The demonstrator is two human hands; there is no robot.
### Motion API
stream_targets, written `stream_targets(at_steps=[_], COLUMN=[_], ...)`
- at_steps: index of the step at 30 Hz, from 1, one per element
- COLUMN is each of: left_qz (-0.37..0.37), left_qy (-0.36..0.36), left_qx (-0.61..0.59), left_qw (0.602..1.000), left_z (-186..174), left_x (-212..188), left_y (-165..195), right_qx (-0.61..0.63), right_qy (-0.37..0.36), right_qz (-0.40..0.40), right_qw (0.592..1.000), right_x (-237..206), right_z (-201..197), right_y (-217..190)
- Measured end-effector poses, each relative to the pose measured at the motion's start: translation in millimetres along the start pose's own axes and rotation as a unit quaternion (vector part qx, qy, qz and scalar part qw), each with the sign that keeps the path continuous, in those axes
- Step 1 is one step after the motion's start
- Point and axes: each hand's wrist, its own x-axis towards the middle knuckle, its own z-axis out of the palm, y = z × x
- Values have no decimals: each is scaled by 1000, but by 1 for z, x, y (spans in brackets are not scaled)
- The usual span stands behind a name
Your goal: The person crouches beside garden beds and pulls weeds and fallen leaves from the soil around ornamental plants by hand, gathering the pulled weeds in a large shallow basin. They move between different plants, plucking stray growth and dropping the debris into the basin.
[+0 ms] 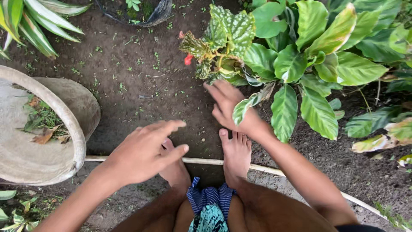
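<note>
I am squatting on dark soil with my bare feet (235,152) by a thin white pipe (206,161). My left hand (143,151) hovers above the ground, fingers spread, holding nothing. My right hand (229,107) reaches under the base of a spotted-leaf plant (221,38) with a red flower (188,59); a pale green leaf lies across its back. Whether its fingers grip anything is hidden by the leaves.
A large grey basin (75,141) with dry leaves and weeds sits at the left. Broad-leaved green plants (309,56) fill the right. A striped-leaf plant (30,21) stands top left, a dark pot (156,15) at the top.
</note>
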Motion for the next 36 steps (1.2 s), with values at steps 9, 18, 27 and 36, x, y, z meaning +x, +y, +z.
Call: stream_targets(at_steps=[9, 18, 27, 36], left_qz=[25, 81, 140, 54], left_qy=[-165, 115, 191, 120], left_qx=[126, -165, -272, -341], left_qw=[978, 976, 933, 931], left_z=[0, 35, 85, 105], left_x=[101, 208, 219, 204], left_y=[-12, -11, 33, 8], right_qx=[194, 259, 311, 415], right_qy=[195, 262, 371, 429], right_qz=[80, 119, 105, 145], right_qw=[958, 922, 869, 789], right_x=[-16, -32, -28, -18], right_z=[-32, -17, -3, -28], right_y=[7, 17, 18, 18])
